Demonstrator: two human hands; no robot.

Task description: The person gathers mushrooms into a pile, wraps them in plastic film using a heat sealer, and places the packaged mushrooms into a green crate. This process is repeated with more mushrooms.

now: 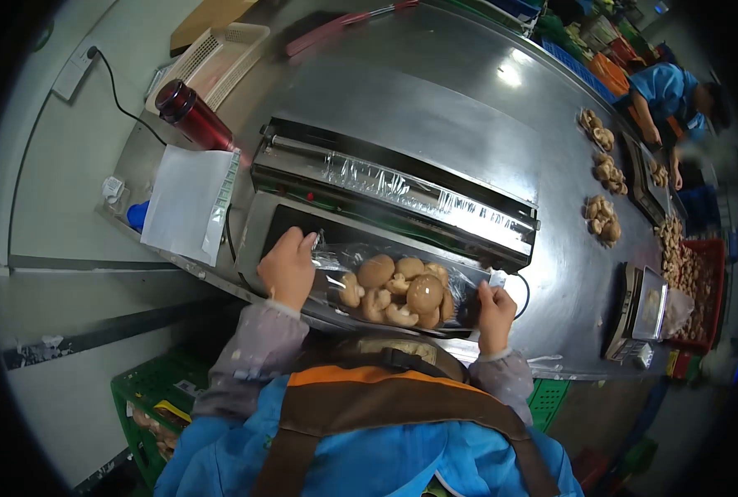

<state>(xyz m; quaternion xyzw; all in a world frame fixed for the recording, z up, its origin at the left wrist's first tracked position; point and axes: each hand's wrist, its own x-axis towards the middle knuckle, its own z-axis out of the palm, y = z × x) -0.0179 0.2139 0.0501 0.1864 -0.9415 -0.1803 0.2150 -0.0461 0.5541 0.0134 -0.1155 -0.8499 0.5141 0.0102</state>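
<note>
A tray of brown mushrooms (398, 290) lies under clear plastic film at the near edge of the wrapping machine (394, 199). At the tray's left end, my left hand (287, 267) is closed on the film, fingers pinched together. My right hand (495, 316) pinches the film beyond the tray's right end. Between the hands the film stretches over the mushrooms. Behind the tray, the film roll (385, 182) sits in the machine. The tray's own rim is mostly hidden by film and glare.
A red bottle (195, 116), white paper (188, 199) and a white basket (220, 62) stand left. Mushroom piles (602, 219), a scale (638, 306) and a red crate (704, 290) are right. A co-worker (667, 95) works at the far right.
</note>
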